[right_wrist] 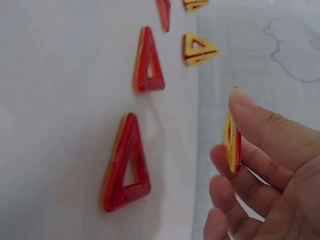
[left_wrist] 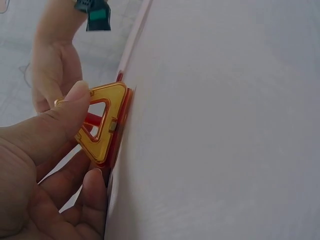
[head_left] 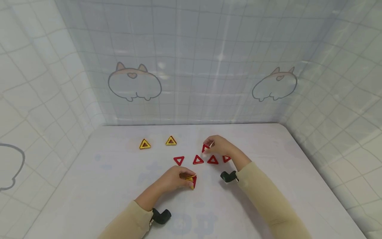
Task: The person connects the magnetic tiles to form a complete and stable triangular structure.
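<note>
Between thumb and fingers, my left hand (head_left: 174, 179) holds yellow and red triangular magnetic tiles (left_wrist: 118, 92) standing on edge at the tabletop. A yellow frame faces the thumb in the left wrist view, with red behind it. Farther right and back, my right hand (head_left: 222, 146) pinches a red-and-yellow triangular magnetic tile (right_wrist: 234, 155) above the table. Below that hand lies a row of red triangles: one pointing toward me (head_left: 179, 157), two pointing away, a middle triangle (head_left: 198, 163) and another triangle (head_left: 213, 162), and one partly covered by the right wrist (head_left: 225, 157).
Two yellow triangles with red edges, a left one (head_left: 145, 147) and a right one (head_left: 171, 144), lie at the back left of the white table (head_left: 104, 186). A grid-patterned sheet (head_left: 194, 109) rises behind the table's back edge and along both sides.
</note>
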The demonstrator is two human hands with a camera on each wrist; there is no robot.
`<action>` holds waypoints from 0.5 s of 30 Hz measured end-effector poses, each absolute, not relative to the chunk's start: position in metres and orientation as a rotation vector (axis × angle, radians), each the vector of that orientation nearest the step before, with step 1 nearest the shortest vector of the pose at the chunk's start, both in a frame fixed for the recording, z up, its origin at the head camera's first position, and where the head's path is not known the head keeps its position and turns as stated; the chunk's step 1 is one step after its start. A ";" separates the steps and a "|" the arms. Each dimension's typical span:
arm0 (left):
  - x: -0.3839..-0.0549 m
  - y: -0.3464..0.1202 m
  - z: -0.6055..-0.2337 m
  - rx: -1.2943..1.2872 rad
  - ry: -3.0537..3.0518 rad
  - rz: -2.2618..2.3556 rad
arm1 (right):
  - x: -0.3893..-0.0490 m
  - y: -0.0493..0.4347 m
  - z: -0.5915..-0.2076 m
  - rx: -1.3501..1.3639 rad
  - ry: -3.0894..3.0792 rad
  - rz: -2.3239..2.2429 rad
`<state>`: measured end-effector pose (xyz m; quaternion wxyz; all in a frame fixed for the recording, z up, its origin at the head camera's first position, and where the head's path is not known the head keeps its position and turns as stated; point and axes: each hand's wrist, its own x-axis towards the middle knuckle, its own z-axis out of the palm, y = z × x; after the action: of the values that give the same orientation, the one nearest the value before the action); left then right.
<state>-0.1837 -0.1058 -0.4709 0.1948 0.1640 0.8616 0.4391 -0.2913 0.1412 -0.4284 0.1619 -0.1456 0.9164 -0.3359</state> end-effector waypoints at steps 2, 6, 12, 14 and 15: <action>-0.183 -0.106 -0.471 0.454 2.420 1.232 | -0.285 0.142 -0.424 -0.415 2.617 -0.952; -0.183 -0.106 -0.472 0.470 2.428 1.243 | -0.272 0.142 -0.418 -0.440 2.617 -0.939; -0.184 -0.107 -0.472 0.479 2.430 1.255 | -0.255 0.145 -0.418 -0.501 2.585 -0.947; -0.184 -0.107 -0.472 0.468 2.431 1.253 | -0.250 0.145 -0.419 -0.530 2.578 -0.948; -0.184 -0.107 -0.472 0.466 2.432 1.252 | -0.247 0.145 -0.419 -0.547 2.577 -0.947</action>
<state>-0.1841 -0.1069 -0.4716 0.1824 0.1652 0.8618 0.4436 -0.2471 0.1447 -0.4190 0.1704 -0.1927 0.9071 -0.3332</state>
